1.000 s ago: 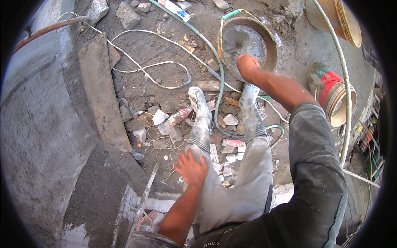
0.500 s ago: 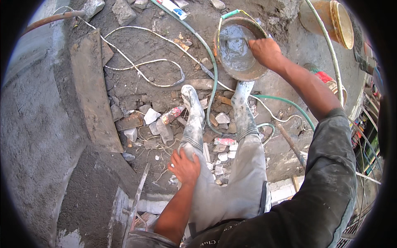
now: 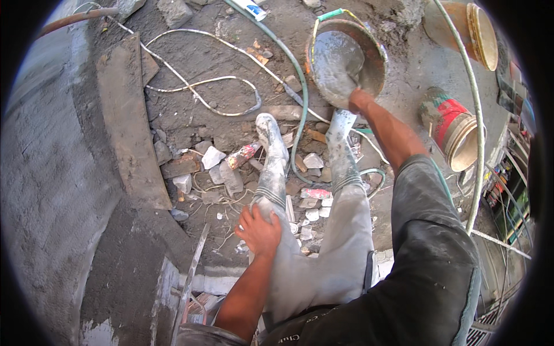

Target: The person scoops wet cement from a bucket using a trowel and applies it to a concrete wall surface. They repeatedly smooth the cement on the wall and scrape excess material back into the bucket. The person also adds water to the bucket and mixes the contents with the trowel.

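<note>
A round bucket (image 3: 376,60) stands at the far side, just beyond my right boot, with wet grey cement mix (image 3: 334,57) in it. Its wire handle has a green grip (image 3: 330,15) and leans over the far rim. My right hand (image 3: 360,100) is closed at the bucket's near edge, reaching toward the mix. Whatever its fingers hold is hidden by the hand and the grey slurry. My left hand (image 3: 258,230) lies on my left knee, fingers spread, with nothing in it.
Broken bricks and white stones (image 3: 213,157) lie around my boots. A green hose (image 3: 294,69) and a pale cable (image 3: 231,79) cross the ground. To the right are a tipped red-banded bucket (image 3: 453,127) and a brown bucket (image 3: 456,29). A wooden board (image 3: 130,127) lies left.
My right hand has moved from inside the bucket toward its near rim. The mix's surface has changed shape. My right arm has drawn inward, uncovering the red-banded bucket. My left hand stays put.
</note>
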{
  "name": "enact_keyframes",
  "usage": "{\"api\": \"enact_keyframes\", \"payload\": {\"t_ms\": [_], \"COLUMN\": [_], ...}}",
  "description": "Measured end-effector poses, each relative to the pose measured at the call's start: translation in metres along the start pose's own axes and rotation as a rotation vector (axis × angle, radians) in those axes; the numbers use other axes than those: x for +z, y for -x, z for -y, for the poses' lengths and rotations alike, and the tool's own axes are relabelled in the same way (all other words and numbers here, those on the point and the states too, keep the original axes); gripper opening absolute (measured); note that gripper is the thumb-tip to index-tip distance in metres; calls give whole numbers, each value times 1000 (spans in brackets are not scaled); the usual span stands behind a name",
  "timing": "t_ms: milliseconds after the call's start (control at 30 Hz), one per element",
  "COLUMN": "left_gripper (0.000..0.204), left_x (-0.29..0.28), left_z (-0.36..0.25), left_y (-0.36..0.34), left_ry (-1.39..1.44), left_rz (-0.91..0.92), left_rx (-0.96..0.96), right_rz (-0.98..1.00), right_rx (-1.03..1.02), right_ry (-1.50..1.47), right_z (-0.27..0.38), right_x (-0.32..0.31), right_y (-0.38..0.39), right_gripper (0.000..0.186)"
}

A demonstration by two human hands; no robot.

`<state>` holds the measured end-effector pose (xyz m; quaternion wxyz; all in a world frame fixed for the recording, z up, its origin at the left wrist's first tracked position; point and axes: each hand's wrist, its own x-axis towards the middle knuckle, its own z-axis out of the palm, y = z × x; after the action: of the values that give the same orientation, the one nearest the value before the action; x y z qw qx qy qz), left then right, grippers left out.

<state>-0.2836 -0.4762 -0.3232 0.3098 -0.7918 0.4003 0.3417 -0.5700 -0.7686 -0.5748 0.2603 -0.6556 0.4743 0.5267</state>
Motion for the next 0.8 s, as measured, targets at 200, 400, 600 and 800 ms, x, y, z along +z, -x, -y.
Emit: {"api": "enact_keyframes", "payload": {"t_ms": [200,400,600,800], "left_gripper": [58,58,60,62], "left_x": [-4,-15,-22,-30], "left_z": [-11,-35,-65,-90], "left_y": [3,8,16,18], "left_ry": [2,37,69,46], "left_rz": [9,33,-13,-93], "left_rx": [-1,-59,-76,-65], "right_rz": [345,-602,-527,-447], "right_rx": [-31,-79,140,135], "right_ry": [-1029,-833,-873,-943], "right_z": [-6,-13,-35,-72], "right_x": [-33,6,64,103], "right_y": [37,124,152,153], "right_gripper": [15,30,37,37]}}
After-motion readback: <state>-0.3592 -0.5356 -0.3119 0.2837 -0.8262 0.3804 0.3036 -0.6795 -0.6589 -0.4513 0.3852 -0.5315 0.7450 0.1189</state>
